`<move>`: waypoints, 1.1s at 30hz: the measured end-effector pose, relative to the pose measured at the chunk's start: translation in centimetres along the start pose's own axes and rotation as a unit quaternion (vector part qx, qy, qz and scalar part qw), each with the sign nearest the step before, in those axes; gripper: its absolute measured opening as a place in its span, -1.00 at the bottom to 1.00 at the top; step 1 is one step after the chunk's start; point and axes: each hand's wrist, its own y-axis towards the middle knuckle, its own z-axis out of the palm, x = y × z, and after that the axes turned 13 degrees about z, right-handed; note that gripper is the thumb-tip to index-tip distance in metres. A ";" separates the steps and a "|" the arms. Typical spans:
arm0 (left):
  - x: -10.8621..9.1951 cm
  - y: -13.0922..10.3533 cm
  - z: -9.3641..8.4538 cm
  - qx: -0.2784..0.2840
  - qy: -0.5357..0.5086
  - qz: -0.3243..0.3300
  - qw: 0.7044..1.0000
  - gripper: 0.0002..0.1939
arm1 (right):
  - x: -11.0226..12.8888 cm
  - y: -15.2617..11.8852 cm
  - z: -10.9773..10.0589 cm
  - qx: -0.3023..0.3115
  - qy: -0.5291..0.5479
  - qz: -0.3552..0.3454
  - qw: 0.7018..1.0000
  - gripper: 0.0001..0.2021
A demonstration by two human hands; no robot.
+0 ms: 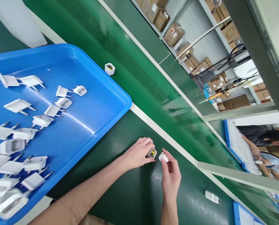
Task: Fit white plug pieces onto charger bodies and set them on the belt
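Observation:
My left hand (140, 153) is closed around a small white charger housing (151, 153), whose open end shows something yellow and dark inside. Just to its right, my right hand (171, 172) pinches a small white plug piece (163, 157) between thumb and fingers. A narrow gap separates the two parts, both held over the dark green table (139, 193). Another open white housing (109, 69) with yellow inside stands beyond the tray's edge. A white charger with pins (211, 197) lies at the lower right.
A blue tray (108, 122) at the left holds several white plug pieces (17, 106). A second blue tray (237, 215) shows at the lower right. Shelves with cardboard boxes (174, 33) and a screwdriver-like tool (213, 96) are farther back. Another person's arm (250, 147) is at the right.

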 end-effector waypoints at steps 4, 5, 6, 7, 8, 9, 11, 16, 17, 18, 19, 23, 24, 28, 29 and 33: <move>0.3 0.1 0.2 -0.011 -0.011 0.007 1.000 -0.79 | -0.6 1.2 0.8 0.028 -0.077 -0.070 0.994 -0.79; 0.4 0.1 0.3 -0.014 -0.013 0.003 1.000 -0.79 | -0.6 1.5 1.1 0.037 -0.084 -0.072 0.993 -0.80; 0.5 0.1 0.4 -0.016 -0.015 -0.001 1.000 -0.79 | -0.6 1.6 1.3 0.040 -0.087 -0.072 0.993 -0.80; 0.5 0.1 0.5 -0.017 -0.016 -0.004 1.000 -0.78 | -0.7 1.7 1.5 0.038 -0.088 -0.072 0.993 -0.80; 0.6 0.1 0.6 -0.018 -0.017 -0.005 1.000 -0.78 | -0.8 1.6 1.7 0.030 -0.089 -0.074 0.993 -0.80; 0.6 0.0 0.6 -0.019 -0.018 -0.004 1.000 -0.77 | -1.0 1.6 1.8 0.020 -0.090 -0.076 0.993 -0.80; 0.7 0.0 0.8 -0.023 -0.018 0.003 1.000 -0.77 | -1.4 1.5 1.8 -0.001 -0.092 -0.079 0.993 -0.79; 0.8 -0.1 1.0 -0.026 -0.020 0.001 0.999 -0.78 | -2.0 1.4 1.8 -0.002 -0.118 -0.094 0.989 -0.80; 0.8 -0.1 1.0 -0.026 -0.021 0.000 0.999 -0.78 | -2.0 1.5 1.8 -0.001 -0.123 -0.097 0.988 -0.81; 0.8 -0.1 0.9 -0.025 -0.021 -0.001 0.999 -0.78 | -2.0 1.5 1.8 -0.001 -0.124 -0.097 0.988 -0.82; 0.7 -0.1 0.9 -0.025 -0.020 -0.002 0.999 -0.77 | -2.0 1.5 1.8 0.000 -0.121 -0.095 0.988 -0.82; 0.5 -0.1 0.9 -0.025 -0.015 -0.002 1.000 -0.77 | -2.1 1.4 1.8 0.005 -0.114 -0.084 0.990 -0.85; 0.5 -0.1 0.9 -0.025 -0.014 -0.001 1.000 -0.77 | -2.1 1.4 1.8 0.006 -0.115 -0.083 0.990 -0.85; 0.5 -0.1 0.9 -0.020 -0.014 0.001 1.000 -0.79 | -2.0 1.4 1.6 0.004 -0.131 -0.080 0.988 -0.84; 0.6 -0.1 0.9 -0.018 -0.013 0.002 1.000 -0.79 | -2.0 1.4 1.5 0.005 -0.135 -0.076 0.988 -0.84; 0.6 -0.1 0.7 -0.013 -0.011 0.007 1.000 -0.79 | -1.4 1.6 1.5 0.016 -0.128 -0.067 0.989 -0.86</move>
